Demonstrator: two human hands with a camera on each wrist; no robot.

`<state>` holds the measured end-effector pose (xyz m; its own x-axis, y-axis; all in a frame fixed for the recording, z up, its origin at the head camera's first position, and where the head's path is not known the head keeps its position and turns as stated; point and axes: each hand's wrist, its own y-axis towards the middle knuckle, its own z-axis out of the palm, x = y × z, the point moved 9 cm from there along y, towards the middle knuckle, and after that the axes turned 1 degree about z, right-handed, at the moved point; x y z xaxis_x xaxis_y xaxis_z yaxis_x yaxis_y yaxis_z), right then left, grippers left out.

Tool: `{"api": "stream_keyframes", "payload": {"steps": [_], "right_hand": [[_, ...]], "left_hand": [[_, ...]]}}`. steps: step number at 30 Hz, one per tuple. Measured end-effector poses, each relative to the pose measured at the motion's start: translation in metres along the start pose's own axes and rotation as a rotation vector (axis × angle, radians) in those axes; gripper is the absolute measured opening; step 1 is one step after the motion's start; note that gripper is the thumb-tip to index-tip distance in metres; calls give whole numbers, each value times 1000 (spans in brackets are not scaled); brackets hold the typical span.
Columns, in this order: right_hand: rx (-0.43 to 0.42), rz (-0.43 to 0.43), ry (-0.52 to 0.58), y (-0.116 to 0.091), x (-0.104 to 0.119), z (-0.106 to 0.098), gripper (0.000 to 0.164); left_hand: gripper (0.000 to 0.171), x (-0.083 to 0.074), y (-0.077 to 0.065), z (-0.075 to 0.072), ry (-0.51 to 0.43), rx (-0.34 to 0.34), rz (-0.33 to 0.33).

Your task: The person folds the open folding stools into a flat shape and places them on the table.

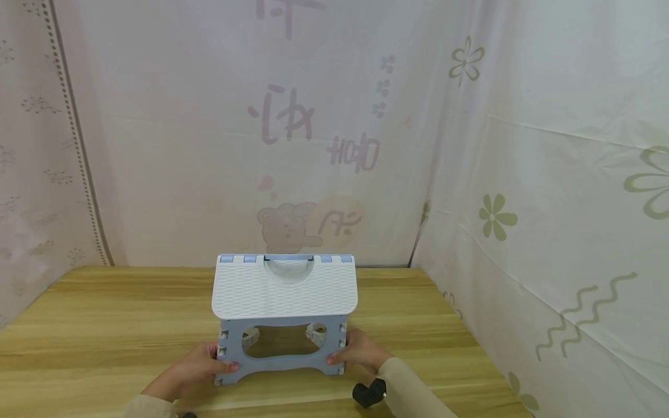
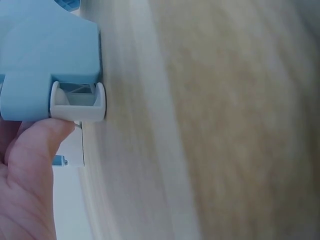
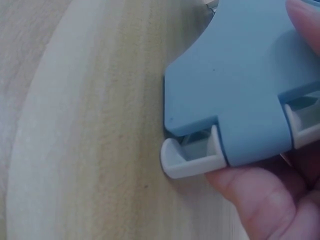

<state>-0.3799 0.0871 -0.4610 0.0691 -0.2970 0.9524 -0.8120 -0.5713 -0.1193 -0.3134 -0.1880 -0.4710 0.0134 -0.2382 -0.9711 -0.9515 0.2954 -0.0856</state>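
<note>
A folding step stool stands unfolded on the wooden table in the head view, its white textured top [image 1: 284, 299] tilted toward me above a light-blue front leg panel [image 1: 284, 364]. My left hand [image 1: 193, 370] grips the panel's left edge low down, thumb across the front. At the opposite edge, my right hand [image 1: 363, 351] holds on the same way. Close up in the left wrist view, a finger [image 2: 37, 155] lies against the blue leg [image 2: 50, 50] by a white hinge piece [image 2: 80, 112]. The right wrist view shows another blue leg corner [image 3: 230, 75] with fingers [image 3: 260, 195] beneath it.
The wood-grain table [image 1: 120, 313] extends to both sides of the stool. Pale printed curtains [image 1: 183, 145] hang behind it and along the right side [image 1: 522, 174]. A black device [image 1: 369, 393] sits at my right wrist, by the beige sleeve [image 1: 413, 392].
</note>
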Motion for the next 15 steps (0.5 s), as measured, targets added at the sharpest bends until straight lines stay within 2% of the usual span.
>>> {"api": "stream_keyframes", "payload": {"steps": [6, 15], "right_hand": [[-2, 4, -5, 1, -1, 0, 35], [16, -5, 11, 1, 1, 0, 40]], "left_hand": [[52, 1, 0, -1, 12, -4, 0], [54, 0, -1, 2, -21, 21, 29]]}}
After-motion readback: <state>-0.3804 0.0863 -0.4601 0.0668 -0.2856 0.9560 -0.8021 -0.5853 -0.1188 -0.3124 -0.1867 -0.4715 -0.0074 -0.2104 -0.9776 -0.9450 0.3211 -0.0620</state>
